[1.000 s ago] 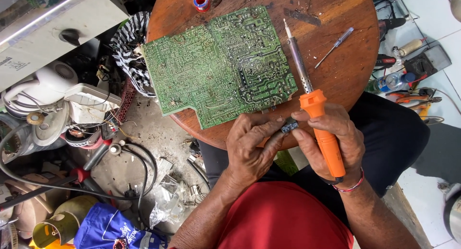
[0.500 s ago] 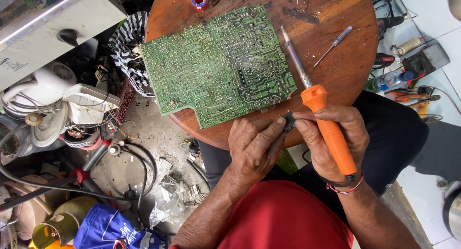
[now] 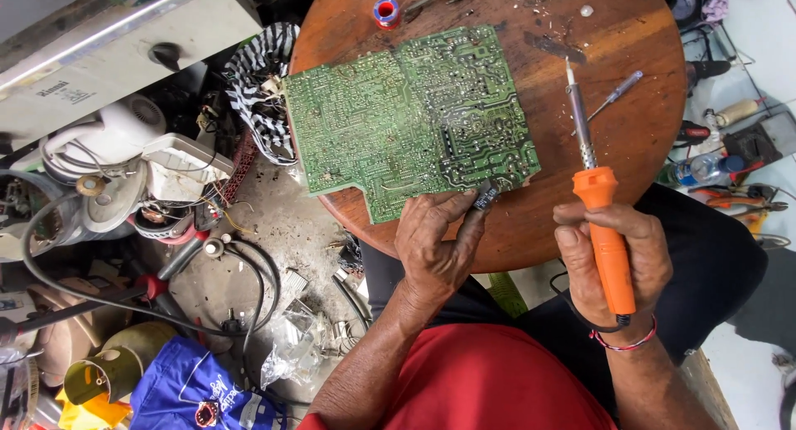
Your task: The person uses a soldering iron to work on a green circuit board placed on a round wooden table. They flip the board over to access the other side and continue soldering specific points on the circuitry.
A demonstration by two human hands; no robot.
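Holding a small dark electronic part [image 3: 485, 194] between thumb and fingers, the left hand [image 3: 435, 243] rests at the near edge of the large green printed circuit board [image 3: 410, 119], which lies with its solder side up on the round brown wooden table [image 3: 647, 140]. The part touches or nearly touches the board edge; I cannot tell if its legs are already inside holes. The right hand [image 3: 613, 260] is closed around the orange plastic handle of a soldering iron [image 3: 593, 189]. Its metal tip points away from the person and stands over bare wood, well apart from the board and from the part.

As I judge it, the work is at an early or middle stage: the part is brought to the board, but the iron is not at any joint, so the soldering itself is not yet done. A small red and blue spool [image 3: 386, 12] sits at the far side of the table, and a thin screwdriver [image 3: 613, 94] lies beside the iron tip, both untouched. Many old appliances and cables [image 3: 124, 173] lie on the floor to the left.
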